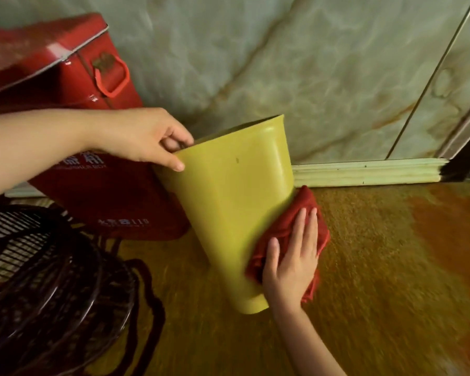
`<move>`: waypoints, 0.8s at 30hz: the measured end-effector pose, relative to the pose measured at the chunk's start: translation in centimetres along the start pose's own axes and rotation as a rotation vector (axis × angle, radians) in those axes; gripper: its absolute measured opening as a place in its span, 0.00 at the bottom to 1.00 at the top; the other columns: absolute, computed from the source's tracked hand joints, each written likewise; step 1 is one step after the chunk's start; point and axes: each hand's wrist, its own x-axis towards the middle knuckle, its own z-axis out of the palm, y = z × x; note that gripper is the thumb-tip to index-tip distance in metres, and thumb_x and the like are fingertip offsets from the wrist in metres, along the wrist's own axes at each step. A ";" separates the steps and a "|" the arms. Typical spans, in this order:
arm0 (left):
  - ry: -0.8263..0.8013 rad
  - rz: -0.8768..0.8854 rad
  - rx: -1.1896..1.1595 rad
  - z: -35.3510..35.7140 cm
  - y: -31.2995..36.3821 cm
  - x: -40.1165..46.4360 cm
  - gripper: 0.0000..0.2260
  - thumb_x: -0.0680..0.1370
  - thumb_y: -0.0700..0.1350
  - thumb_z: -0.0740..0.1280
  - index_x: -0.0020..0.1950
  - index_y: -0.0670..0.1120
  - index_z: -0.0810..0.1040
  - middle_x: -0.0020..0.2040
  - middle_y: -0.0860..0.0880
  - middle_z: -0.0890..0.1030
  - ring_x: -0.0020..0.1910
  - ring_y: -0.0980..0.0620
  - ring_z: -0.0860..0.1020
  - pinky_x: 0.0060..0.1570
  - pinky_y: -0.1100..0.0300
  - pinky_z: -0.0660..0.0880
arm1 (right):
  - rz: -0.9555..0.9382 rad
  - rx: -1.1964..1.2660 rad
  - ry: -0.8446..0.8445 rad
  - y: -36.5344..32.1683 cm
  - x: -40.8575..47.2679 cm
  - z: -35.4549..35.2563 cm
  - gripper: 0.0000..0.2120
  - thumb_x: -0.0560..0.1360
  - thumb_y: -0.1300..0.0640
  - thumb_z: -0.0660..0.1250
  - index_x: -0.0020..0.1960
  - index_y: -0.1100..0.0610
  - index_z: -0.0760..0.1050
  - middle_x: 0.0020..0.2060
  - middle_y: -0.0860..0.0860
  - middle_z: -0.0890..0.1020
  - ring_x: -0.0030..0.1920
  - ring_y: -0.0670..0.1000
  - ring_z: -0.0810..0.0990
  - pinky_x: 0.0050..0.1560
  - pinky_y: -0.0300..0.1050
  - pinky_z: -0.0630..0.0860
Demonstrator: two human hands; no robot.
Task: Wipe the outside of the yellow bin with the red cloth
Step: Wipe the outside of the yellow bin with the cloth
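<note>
Beside a red metal box (73, 109) on a brown floor (377, 267), tilted yellow bin (228, 202). Gripping its rim, left hand (144, 137), thumb outside, fingers curled over the edge. Spread flat against its right side, right hand (293, 264), pressing red cloth (288, 226).

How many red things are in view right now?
2. A red metal box stands against the wall at upper left, behind the yellow bin. A red cloth is pressed to the bin's right side under the right hand. Others may be hidden.
</note>
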 end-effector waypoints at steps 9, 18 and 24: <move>-0.037 0.119 -0.255 1.1 3.0 2.3 0.12 0.73 0.33 0.65 0.42 0.50 0.80 0.39 0.61 0.85 0.40 0.64 0.80 0.38 0.71 0.76 | -0.396 -0.136 -0.020 -7.9 6.6 -0.4 0.30 0.75 0.39 0.54 0.74 0.40 0.50 0.75 0.44 0.51 0.77 0.51 0.46 0.71 0.65 0.43; 0.123 0.042 -0.164 0.9 2.8 2.9 0.08 0.72 0.40 0.68 0.43 0.54 0.79 0.40 0.61 0.84 0.32 0.64 0.79 0.30 0.71 0.73 | 0.359 0.104 -0.066 2.6 3.0 -2.1 0.32 0.71 0.37 0.48 0.73 0.44 0.55 0.75 0.47 0.59 0.76 0.52 0.50 0.72 0.65 0.52; 0.074 0.046 0.011 1.3 7.4 4.5 0.08 0.72 0.42 0.69 0.43 0.57 0.79 0.41 0.60 0.85 0.37 0.62 0.80 0.37 0.71 0.74 | 0.394 0.179 0.036 1.3 -0.7 -1.9 0.28 0.73 0.37 0.44 0.71 0.41 0.46 0.74 0.44 0.51 0.75 0.46 0.47 0.72 0.67 0.49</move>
